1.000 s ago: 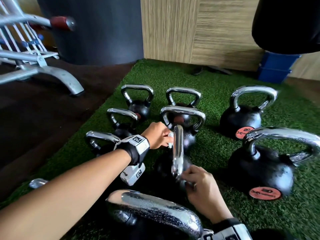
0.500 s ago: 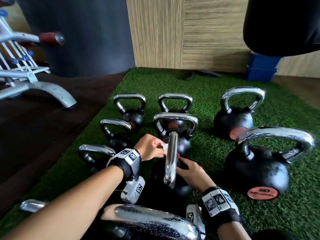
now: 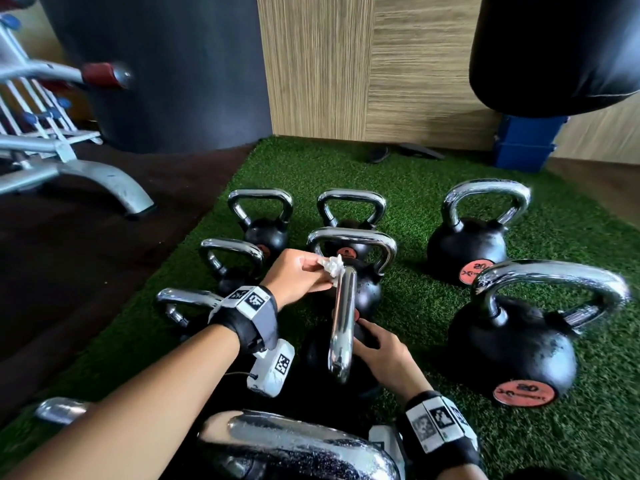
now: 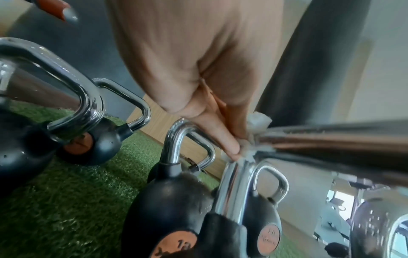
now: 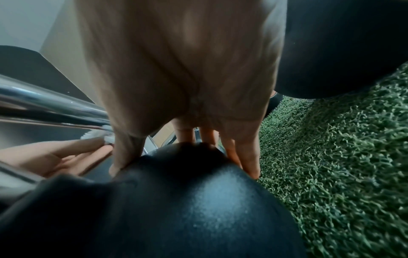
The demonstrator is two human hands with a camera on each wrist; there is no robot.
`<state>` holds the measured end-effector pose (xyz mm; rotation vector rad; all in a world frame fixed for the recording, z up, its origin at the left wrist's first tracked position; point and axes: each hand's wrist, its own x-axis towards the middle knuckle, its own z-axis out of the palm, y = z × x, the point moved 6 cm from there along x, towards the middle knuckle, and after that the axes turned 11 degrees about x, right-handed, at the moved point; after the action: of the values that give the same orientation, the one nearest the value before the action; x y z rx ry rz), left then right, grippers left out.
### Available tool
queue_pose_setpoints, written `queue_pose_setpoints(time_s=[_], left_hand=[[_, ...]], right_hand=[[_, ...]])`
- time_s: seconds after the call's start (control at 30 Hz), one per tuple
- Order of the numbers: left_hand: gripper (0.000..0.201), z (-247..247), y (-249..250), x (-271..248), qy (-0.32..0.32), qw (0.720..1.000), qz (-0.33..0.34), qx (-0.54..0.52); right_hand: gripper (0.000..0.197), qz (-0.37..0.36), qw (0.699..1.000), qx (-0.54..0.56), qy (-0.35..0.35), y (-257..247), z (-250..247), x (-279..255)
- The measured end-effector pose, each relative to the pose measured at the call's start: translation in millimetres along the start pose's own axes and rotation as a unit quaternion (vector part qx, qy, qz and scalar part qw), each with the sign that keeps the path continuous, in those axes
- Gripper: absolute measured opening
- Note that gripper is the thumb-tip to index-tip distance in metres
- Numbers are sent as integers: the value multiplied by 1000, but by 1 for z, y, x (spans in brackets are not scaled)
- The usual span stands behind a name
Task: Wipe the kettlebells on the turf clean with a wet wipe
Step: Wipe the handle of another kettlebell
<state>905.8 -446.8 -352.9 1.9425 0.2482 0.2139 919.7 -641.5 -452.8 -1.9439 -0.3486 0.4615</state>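
Note:
Several black kettlebells with chrome handles stand on green turf. The middle kettlebell has its chrome handle running away from me. My left hand pinches a crumpled white wet wipe against the far top end of that handle. In the left wrist view the fingertips press the wipe onto the chrome handle. My right hand cups the kettlebell's black body from the right. In the right wrist view, thumb and fingers straddle the ball.
Two large kettlebells stand to the right, smaller ones to the left and behind. Another chrome handle is right below me. A bench frame stands on the dark floor at left. A punching bag hangs above a blue box.
My left hand has slid the wipe up to the handle's far top end. My right hand has dropped from the handle's near end onto the black body.

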Motion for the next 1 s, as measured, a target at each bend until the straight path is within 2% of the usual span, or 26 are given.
queue_pose_setpoints(time_s=[0.07,0.2,0.33,0.5,0.57,0.67,0.8,0.9,1.0], left_hand=[[12,-4,2,-4,-20,1000,-5,-13],[20,-8,9,-18,-124,992,-4,-27],[13,-9,16,-22,-112,994,10,-12],[19,-4,15,-47,-245,967,45,48],[21,-6,20,-53,-243,966,75,55],[29,-10,21,-57,-207,970,103,80],[22,4,8,-75,-268,943,108,165],[27,2,6,-81,-249,951,104,151],[29,4,-2,-87,-232,950,102,182]], right_hand=[[76,-5,1000,3,0,-1,0,-1],[75,-14,1000,9,1,-3,0,-2],[74,-17,1000,-1,4,-4,0,-3],[71,-25,1000,4,4,-4,-1,-3],[71,-29,1000,2,5,-5,-1,-3],[69,-35,999,-4,7,-4,-1,-1],[65,-36,999,-1,5,-4,-1,-1],[68,-33,999,6,5,-3,-1,-2],[70,-32,999,4,12,-2,0,-2]])
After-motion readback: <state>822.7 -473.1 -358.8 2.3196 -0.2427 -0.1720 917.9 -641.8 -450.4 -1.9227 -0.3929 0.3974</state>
